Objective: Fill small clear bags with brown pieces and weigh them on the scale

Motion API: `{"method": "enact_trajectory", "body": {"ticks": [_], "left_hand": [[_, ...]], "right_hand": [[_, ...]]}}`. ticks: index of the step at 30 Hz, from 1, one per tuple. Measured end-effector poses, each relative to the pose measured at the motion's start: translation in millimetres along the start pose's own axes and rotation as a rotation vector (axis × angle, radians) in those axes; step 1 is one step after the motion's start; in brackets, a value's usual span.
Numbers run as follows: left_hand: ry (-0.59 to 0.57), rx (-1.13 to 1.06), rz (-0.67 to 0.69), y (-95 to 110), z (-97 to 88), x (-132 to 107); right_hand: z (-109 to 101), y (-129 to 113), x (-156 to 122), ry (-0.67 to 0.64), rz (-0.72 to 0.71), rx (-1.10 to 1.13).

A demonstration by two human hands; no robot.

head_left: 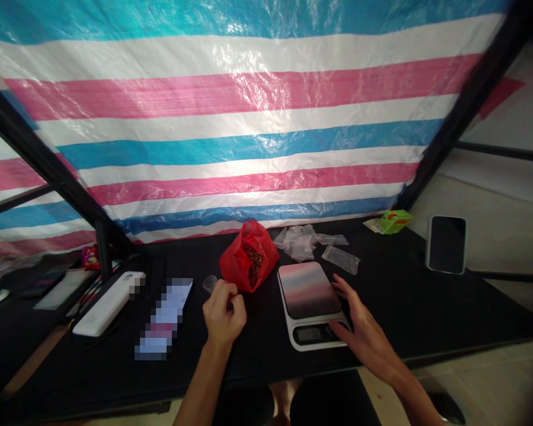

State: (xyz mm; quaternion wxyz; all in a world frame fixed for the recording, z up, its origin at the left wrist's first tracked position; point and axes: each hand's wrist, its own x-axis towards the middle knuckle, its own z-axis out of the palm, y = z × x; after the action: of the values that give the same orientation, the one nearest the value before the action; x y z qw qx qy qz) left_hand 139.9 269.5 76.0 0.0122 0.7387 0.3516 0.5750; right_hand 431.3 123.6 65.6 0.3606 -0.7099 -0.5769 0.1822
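My left hand (pixel 224 310) is closed, its fingers curled in above the black table. Just past its knuckles is a small clear plastic cup (pixel 209 283); whether the fingers grip part of it is hidden. Beyond that hand a red plastic bag (pixel 233 258) stands with its mouth open, full of small brown grains (pixel 254 260). A white digital kitchen scale (pixel 285 322) with a bare metal plate (pixel 310 290) lies to the right. My right hand (pixel 359 325) rests at the scale's right side, fingers apart, the thumb at the panel beside the display (pixel 308 335).
Clear small zip bags (pixel 298 241) lie in a heap behind the scale, one (pixel 341 259) apart. A green box (pixel 395 222) and a dark-screened device (pixel 446 244) are at right. At left lie a phone (pixel 166 319) and a white power bank (pixel 109 305). Striped sheeting (pixel 249 130) hangs behind.
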Motion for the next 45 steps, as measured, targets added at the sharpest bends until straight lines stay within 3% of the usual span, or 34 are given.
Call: {"method": "enact_trajectory", "body": {"ticks": [9, 20, 25, 29, 30, 33, 36, 39, 42, 45], "left_hand": [[0.007, 0.005, 0.004, 1, -0.3, 0], [-0.002, -0.006, -0.003, 1, -0.3, 0], [-0.026, 0.044, -0.015, 3, -0.5, 2], [-0.160, 0.153, 0.054, 7, 0.6, 14], [-0.234, 0.161, 0.092, 9, 1.8, 18], [-0.422, 0.202, 0.148, 13, 7.5, 33], [-0.452, 0.382, 0.063, 12, 13.2, 46], [-0.448, 0.580, -0.033, 7, 13.8, 53], [-0.495, 0.674, -0.095, -2, 10.0, 55], [-0.539, 0.680, -0.133, -8, 5.2, 54]], "right_hand": [[3, 3, 0, 0.004, -0.044, -0.031], [3, 13, 0, 0.011, 0.008, 0.190], [9, 15, 2, 0.198, -0.065, 0.205], [-5, -25, 21, 0.443, -0.249, 0.186], [-8, -42, 32, 0.412, -0.313, 0.207], [-4, -100, 81, 0.125, -0.495, 0.228], [21, -137, 136, -0.247, -0.654, 0.089], [47, -141, 175, -0.377, -0.714, -0.108], [59, -123, 191, -0.352, -0.680, -0.158], [58, -101, 197, -0.310, -0.622, -0.153]]}}
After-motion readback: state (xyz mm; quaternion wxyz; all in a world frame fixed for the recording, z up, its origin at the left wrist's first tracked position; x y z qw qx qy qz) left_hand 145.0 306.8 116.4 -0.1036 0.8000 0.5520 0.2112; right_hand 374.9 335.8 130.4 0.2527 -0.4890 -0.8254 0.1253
